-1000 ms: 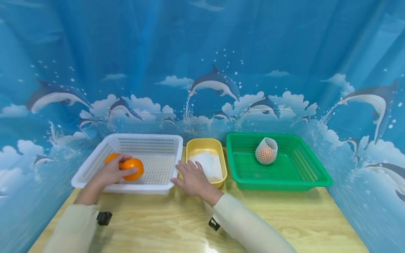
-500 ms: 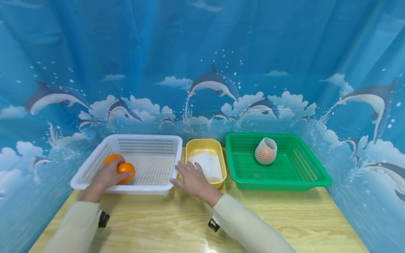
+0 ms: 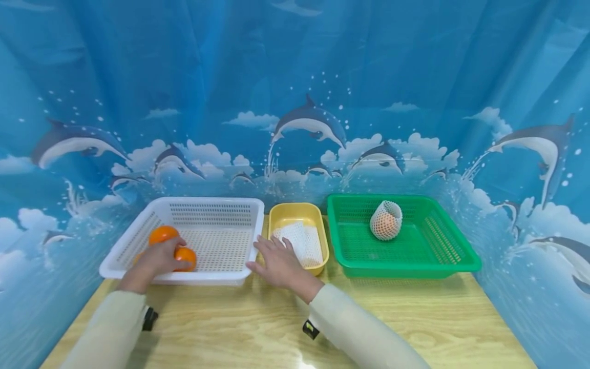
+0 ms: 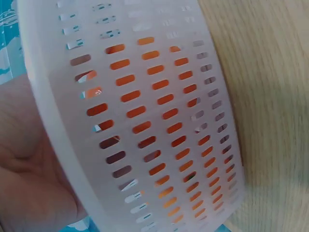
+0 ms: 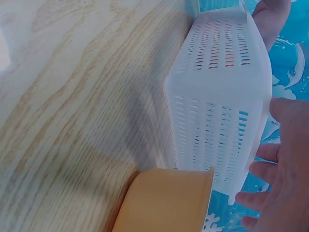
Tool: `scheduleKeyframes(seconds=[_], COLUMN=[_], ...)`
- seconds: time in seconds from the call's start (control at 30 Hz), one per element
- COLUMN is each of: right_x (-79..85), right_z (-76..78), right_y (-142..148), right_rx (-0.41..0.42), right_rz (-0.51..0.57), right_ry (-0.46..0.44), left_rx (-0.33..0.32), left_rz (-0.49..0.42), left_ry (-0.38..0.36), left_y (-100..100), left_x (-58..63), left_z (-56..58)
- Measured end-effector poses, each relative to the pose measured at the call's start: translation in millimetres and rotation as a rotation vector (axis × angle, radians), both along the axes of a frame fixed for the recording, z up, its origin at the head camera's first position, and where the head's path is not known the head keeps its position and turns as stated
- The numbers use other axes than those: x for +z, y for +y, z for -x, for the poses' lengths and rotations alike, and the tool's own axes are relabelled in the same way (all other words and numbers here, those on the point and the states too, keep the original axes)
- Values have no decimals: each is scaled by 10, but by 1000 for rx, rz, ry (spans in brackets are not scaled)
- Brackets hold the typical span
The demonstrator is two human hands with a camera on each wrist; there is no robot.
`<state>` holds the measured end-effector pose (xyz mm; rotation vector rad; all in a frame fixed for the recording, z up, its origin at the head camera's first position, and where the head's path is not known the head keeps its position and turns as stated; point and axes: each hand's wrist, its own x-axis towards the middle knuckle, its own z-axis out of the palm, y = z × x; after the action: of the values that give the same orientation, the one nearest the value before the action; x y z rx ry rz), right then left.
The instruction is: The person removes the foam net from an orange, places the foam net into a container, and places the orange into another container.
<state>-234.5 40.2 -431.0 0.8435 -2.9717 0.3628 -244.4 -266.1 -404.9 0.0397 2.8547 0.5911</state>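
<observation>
In the head view my left hand (image 3: 159, 258) reaches into the white basket (image 3: 216, 278), fingers and thumb round a smooth, shiny orange (image 3: 186, 259) low by the near wall. Just behind the knuckles lies another orange (image 3: 163, 234); a sliver of orange colour shows left of the wrist. Through the slots of the basket wall, the left wrist view has orange skin (image 4: 136, 111) close behind. My right hand (image 3: 278, 261) lies with fingers spread, fingertips at the basket's right rim, overlapping the yellow tray (image 3: 325, 241). The right wrist view has those fingertips (image 5: 263, 170) along the rim.
White foam net sleeves (image 3: 304, 242) lie flat in the yellow tray. To the right stands a green basket (image 3: 405, 271) with a peach-coloured fruit in a foam net (image 3: 386, 220). A dolphin-print curtain (image 3: 295, 102) hangs behind the wooden table (image 3: 258, 328).
My left hand has carried the orange left and nearer, down toward the basket's front wall, and the orange behind it shows more. My right hand has stayed in place.
</observation>
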Motion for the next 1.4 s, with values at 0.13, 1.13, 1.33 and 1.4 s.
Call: scheduleKeyframes(seconds=[0.13, 1.13, 1.33, 1.4], right_x=[10, -29, -31, -32], right_z=[-6, -21, -38, -46], right_y=[9, -9, -7, -6], right_rx=[5, -6, -13, -6], right_rz=[-2, 10, 14, 33], right_ry=[0, -18, -10, -10], left_rx=[-13, -41, -43, -48], left_rz=[4, -10, -13, -11], left_ry=[-11, -101, -98, -90], left_y=[17, 36, 35, 32], left_x=[4, 3, 4, 4], left_z=[-8, 37, 45, 47])
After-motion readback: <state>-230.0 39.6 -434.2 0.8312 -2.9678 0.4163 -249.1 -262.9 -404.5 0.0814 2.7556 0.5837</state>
